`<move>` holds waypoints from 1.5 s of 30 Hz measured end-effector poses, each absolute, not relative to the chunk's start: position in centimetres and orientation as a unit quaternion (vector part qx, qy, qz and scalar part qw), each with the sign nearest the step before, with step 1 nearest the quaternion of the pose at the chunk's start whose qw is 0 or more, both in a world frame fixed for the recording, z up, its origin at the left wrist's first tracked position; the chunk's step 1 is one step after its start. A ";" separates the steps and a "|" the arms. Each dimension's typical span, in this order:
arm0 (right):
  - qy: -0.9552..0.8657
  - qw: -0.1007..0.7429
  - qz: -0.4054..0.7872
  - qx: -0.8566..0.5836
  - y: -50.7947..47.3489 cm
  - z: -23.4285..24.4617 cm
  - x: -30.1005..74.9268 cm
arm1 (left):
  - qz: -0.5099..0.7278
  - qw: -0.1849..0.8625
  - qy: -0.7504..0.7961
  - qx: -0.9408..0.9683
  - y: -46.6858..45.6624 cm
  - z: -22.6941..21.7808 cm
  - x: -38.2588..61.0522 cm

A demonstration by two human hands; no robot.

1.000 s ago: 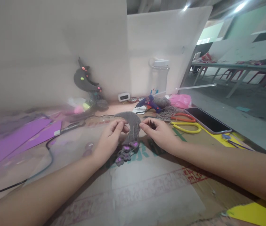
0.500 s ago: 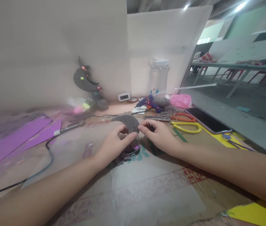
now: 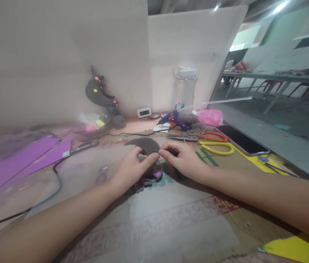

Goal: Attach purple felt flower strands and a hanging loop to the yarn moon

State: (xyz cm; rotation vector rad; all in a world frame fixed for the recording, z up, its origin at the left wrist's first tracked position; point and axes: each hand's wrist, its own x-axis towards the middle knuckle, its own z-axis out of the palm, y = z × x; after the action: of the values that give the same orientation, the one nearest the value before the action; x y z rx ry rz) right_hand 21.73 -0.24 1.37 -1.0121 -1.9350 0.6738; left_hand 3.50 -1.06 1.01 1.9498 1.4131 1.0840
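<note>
My left hand (image 3: pixel 132 170) pinches the grey felt crescent piece (image 3: pixel 143 144) between thumb and forefinger, just above the cardboard sheet (image 3: pixel 170 219). Purple flower bits (image 3: pixel 157 175) of the same piece show under the hand. My right hand (image 3: pixel 184 160) meets it from the right, fingertips on the crescent's edge, with a small dark thing (image 3: pixel 174 150) tucked in its fingers that I cannot make out.
Behind the hands lie a blue glue gun (image 3: pixel 174 119), orange scissors (image 3: pixel 211 137), yellow scissors (image 3: pixel 217 148), grey yarn (image 3: pixel 192 122) and a phone (image 3: pixel 240 139). A clear bottle (image 3: pixel 185 89) and a finished grey crescent figure (image 3: pixel 99 93) stand by the white wall. Purple sheets (image 3: pixel 14 164) and a black cable (image 3: pixel 57 179) lie left.
The grey crescent piece has been turned and lowered; its purple flower end is now mostly under my left hand. Both hands have closed in together on it.
</note>
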 end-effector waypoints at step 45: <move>-0.690 0.425 0.428 -0.400 2.6 2.3 23.7 | 0.409 0.303 0.516 0.689 0.6 0.5 3.3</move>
State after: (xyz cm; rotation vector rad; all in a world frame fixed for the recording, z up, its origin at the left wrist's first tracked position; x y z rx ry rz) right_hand 23.67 2.64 2.29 -1.0013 -1.7251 1.0711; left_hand 3.30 0.62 0.45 1.8252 1.3669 1.0847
